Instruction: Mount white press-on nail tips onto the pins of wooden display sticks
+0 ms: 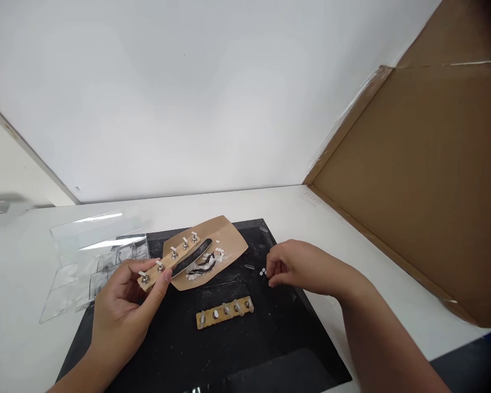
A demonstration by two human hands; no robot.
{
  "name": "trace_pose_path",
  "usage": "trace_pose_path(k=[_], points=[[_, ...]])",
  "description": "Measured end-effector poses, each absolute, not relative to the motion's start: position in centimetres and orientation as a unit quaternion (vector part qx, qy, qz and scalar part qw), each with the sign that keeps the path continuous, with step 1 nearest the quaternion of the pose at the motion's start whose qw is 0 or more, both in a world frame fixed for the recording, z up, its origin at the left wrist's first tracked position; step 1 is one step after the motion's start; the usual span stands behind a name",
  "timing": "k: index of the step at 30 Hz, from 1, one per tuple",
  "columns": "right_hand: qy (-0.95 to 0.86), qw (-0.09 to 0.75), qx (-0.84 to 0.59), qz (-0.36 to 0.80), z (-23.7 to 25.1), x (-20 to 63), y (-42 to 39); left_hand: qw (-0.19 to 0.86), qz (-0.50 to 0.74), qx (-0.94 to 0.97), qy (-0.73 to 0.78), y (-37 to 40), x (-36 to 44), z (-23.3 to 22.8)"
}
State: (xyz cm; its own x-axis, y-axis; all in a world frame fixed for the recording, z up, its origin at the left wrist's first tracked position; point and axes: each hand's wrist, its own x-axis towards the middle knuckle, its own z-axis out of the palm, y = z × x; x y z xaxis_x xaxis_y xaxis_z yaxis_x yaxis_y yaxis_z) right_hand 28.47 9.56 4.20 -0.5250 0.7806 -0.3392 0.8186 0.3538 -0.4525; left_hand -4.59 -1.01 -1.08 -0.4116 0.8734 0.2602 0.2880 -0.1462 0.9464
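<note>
My left hand (125, 311) grips a narrow wooden strip (180, 255) by its near end. Small metal studs stand in a row along it, each topped with a short white piece. Beside the strip is a dark nail file (193, 257); its lower end reaches my left thumb, and I cannot tell whether it is held too. At the right, my right hand (292, 265) is curled with fingertips and thumb drawn together, just beside a few tiny white pieces (263, 271) on the black mat. Anything inside those fingers is hidden.
A brown paper tray (233, 232) holds white bits and dark scraps. On the black mat (245, 349) lies a second wooden strip (225, 313) carrying clear and white pieces. An opened clear compartment box (65, 278) is at left. A cardboard panel (425, 180) stands at right.
</note>
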Motion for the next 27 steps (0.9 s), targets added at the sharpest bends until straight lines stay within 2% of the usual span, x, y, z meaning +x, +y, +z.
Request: trace_pose_path(k=[9, 12, 16, 22, 27], points=[[0.862, -0.043, 0.454, -0.222, 2.7, 28.8, 10.1, 0.250, 0.578, 0.483, 0.609, -0.9, -4.3, -0.8], [0.852, -0.059, 0.464, -0.236, 2.7, 29.0, 9.9, 0.252, 0.576, 0.478, 0.613, -0.9, -4.2, -0.8], [0.814, -0.015, 0.521, -0.256, 2.6, 29.0, 9.5, 0.258, 0.575, 0.485, 0.607, -1.0, -4.3, -0.7], [0.786, 0.039, 0.596, -0.158, 2.2, 27.8, 8.9, 0.265, 0.574, 0.488, 0.601, -1.1, -4.6, -1.0], [0.751, 0.065, 0.640, -0.149, 2.0, 28.8, 9.6, 0.265, 0.575, 0.488, 0.601, -1.2, -4.7, -1.2]])
